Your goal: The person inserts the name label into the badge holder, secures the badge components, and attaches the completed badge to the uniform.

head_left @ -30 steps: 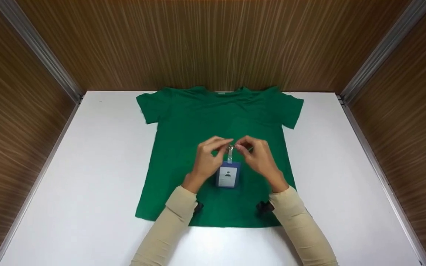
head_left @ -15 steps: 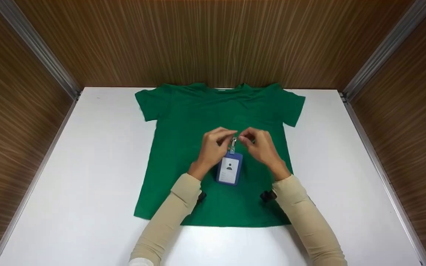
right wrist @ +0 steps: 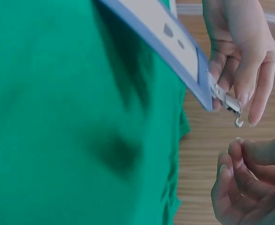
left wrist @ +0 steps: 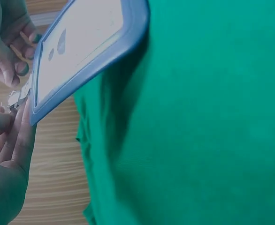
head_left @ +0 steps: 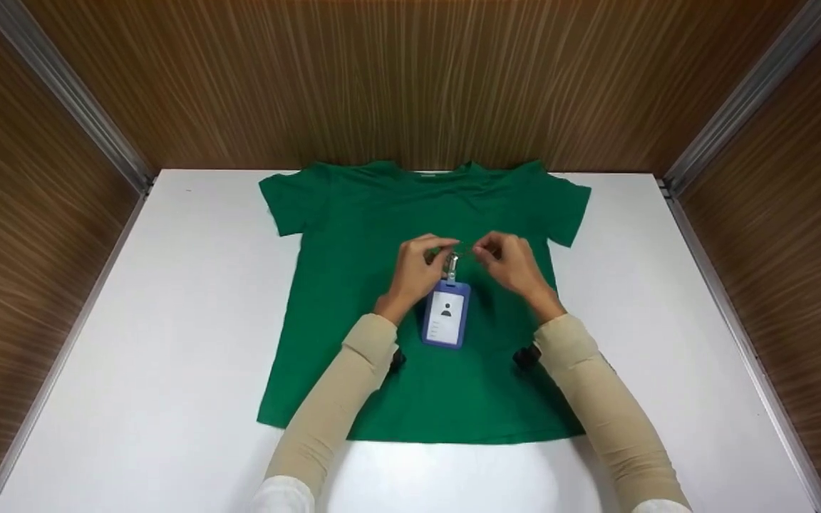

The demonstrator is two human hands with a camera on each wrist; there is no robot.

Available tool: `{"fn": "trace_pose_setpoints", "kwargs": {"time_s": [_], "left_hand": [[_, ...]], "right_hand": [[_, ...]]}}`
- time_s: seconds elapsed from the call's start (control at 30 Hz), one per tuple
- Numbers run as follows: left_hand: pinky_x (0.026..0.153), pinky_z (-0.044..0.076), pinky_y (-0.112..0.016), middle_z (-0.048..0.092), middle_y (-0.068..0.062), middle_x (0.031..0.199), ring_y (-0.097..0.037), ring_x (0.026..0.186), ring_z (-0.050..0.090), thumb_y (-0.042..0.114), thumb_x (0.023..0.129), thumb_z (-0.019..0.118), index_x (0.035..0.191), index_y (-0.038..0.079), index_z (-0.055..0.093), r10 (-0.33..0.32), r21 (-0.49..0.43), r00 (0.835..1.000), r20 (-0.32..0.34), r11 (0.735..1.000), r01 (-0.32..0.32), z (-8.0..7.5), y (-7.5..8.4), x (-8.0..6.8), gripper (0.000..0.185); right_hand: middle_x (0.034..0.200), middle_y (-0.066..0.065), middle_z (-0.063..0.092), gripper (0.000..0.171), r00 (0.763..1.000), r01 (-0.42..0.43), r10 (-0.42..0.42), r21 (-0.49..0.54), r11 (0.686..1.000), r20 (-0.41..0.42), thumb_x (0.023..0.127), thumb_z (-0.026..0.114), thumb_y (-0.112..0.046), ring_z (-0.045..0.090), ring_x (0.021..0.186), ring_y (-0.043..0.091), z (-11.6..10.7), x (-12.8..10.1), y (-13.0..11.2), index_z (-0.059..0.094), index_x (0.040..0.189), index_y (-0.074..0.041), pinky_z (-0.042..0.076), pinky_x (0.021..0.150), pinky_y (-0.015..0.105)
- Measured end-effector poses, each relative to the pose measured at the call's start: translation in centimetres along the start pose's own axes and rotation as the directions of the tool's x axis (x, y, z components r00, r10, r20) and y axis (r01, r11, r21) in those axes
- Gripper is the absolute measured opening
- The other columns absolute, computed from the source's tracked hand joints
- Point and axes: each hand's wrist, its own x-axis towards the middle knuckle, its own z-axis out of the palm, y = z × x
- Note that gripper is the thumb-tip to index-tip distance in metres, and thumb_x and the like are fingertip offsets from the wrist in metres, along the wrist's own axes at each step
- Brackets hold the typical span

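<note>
My left hand [head_left: 414,272] pinches the metal clip [right wrist: 230,103] of a blue badge holder [head_left: 446,340] between thumb and fingers. Below the hand hangs the holder, its white card [head_left: 445,318] with a dark person icon facing up. The holder is raised above a green T-shirt [head_left: 353,299] and casts a shadow on it. Just right of the clip is my right hand [head_left: 516,267], fingers curled and thumb tip against the forefinger. A small gap separates these fingertips from the clip in the right wrist view, and nothing shows between them.
The T-shirt lies spread on a white table [head_left: 189,299], collar toward the back. Wood-grain panels [head_left: 410,85] stand at the back and both sides, with metal rails [head_left: 72,100] at the corners. Dark wrist cameras [head_left: 527,358] sit below both hands.
Both hands and the badge holder have moved farther up the shirt and slightly right. My right fingertips have drawn a little away from the clip. The card now faces the head camera more squarely.
</note>
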Motion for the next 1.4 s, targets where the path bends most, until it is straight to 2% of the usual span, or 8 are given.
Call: {"fn": "trace_pose_setpoints", "kwargs": {"time_s": [0.2, 0.37, 0.53, 0.7, 0.83, 1.07, 1.13, 1.4], "left_hand": [[0.061, 0.059, -0.022, 0.074, -0.017, 0.105, -0.023, 0.072, 0.073, 0.001, 0.102, 0.061, 0.117, 0.005, 0.078, -0.065, 0.007, 0.998, 0.018, 0.998, 0.065, 0.8, -0.8, 0.8, 0.023], [0.060, 0.056, -0.020, 0.074, -0.023, 0.112, -0.027, 0.075, 0.073, 0.001, 0.102, 0.060, 0.117, 0.000, 0.076, -0.074, 0.010, 0.997, 0.026, 0.997, 0.074, 1.3, -1.2, 1.6, 0.022], [0.062, 0.054, -0.019, 0.074, -0.019, 0.117, -0.024, 0.081, 0.071, 0.001, 0.103, 0.058, 0.119, -0.001, 0.075, -0.099, 0.029, 0.994, 0.038, 0.995, 0.098, 1.6, -1.3, 2.7, 0.024], [0.060, 0.055, -0.019, 0.073, -0.020, 0.118, -0.019, 0.077, 0.069, 0.002, 0.104, 0.057, 0.122, 0.001, 0.074, -0.171, 0.006, 0.984, 0.056, 0.985, 0.171, 2.0, -1.7, 3.1, 0.025], [0.060, 0.053, -0.019, 0.074, -0.019, 0.117, -0.015, 0.075, 0.067, 0.001, 0.103, 0.058, 0.121, 0.003, 0.076, -0.233, 0.020, 0.972, 0.036, 0.973, 0.232, 2.1, -2.1, 3.0, 0.025], [0.093, 0.056, -0.029, 0.075, -0.008, 0.122, -0.015, 0.108, 0.066, 0.002, 0.102, 0.060, 0.120, 0.009, 0.077, -0.282, 0.138, 0.959, 0.017, 0.951, 0.277, 2.6, -2.3, 4.5, 0.025], [0.099, 0.055, -0.033, 0.075, -0.007, 0.122, -0.016, 0.112, 0.067, 0.003, 0.102, 0.060, 0.120, 0.010, 0.077, -0.294, 0.153, 0.956, 0.019, 0.945, 0.288, 2.8, -2.2, 4.9, 0.025], [0.103, 0.054, -0.036, 0.075, -0.007, 0.122, -0.018, 0.114, 0.067, 0.004, 0.103, 0.060, 0.119, 0.008, 0.077, -0.325, 0.162, 0.946, -0.004, 0.933, 0.321, 3.5, -2.4, 5.9, 0.024]], "right_hand": [[0.097, 0.022, 0.072, 0.019, 0.997, -0.080, 0.079, -0.045, 0.996, -0.018, 0.105, 0.058, -0.008, 0.062, 0.082, 0.025, -0.8, 0.3, 1.4, 0.072, 0.105, 0.005, 0.047, 0.071, 0.028], [0.102, 0.024, 0.072, 0.021, 0.992, -0.128, 0.127, -0.080, 0.988, -0.025, 0.105, 0.057, -0.010, 0.064, 0.087, 0.029, -1.5, 0.8, 2.3, 0.071, 0.108, 0.005, 0.051, 0.076, 0.037], [0.105, 0.025, 0.071, 0.022, 0.985, -0.171, 0.168, -0.096, 0.981, -0.037, 0.105, 0.056, -0.010, 0.064, 0.089, 0.030, -2.2, 1.4, 3.3, 0.071, 0.109, 0.006, 0.054, 0.079, 0.042], [0.107, 0.026, 0.071, 0.022, 0.979, -0.202, 0.199, -0.101, 0.974, -0.043, 0.104, 0.055, -0.008, 0.064, 0.093, 0.032, -2.5, 2.2, 4.5, 0.070, 0.110, 0.007, 0.055, 0.083, 0.046], [0.109, 0.026, 0.070, 0.023, 0.974, -0.227, 0.225, -0.097, 0.969, -0.028, 0.104, 0.054, -0.008, 0.064, 0.095, 0.033, -1.9, 2.8, 5.2, 0.069, 0.112, 0.007, 0.055, 0.085, 0.048], [0.109, 0.025, 0.070, 0.023, 0.966, -0.257, 0.255, -0.116, 0.959, -0.033, 0.102, 0.054, -0.007, 0.062, 0.095, 0.032, -1.5, 4.4, 5.6, 0.069, 0.113, 0.007, 0.054, 0.087, 0.048], [0.110, 0.026, 0.069, 0.023, 0.963, -0.269, 0.267, -0.123, 0.955, -0.028, 0.103, 0.054, -0.008, 0.062, 0.096, 0.034, -1.4, 4.8, 5.5, 0.068, 0.114, 0.007, 0.054, 0.089, 0.049], [0.116, 0.026, 0.069, 0.024, 0.951, -0.308, 0.307, -0.160, 0.938, -0.031, 0.103, 0.054, -0.008, 0.064, 0.102, 0.036, -0.6, 6.5, 5.4, 0.068, 0.117, 0.006, 0.055, 0.096, 0.053]]}}
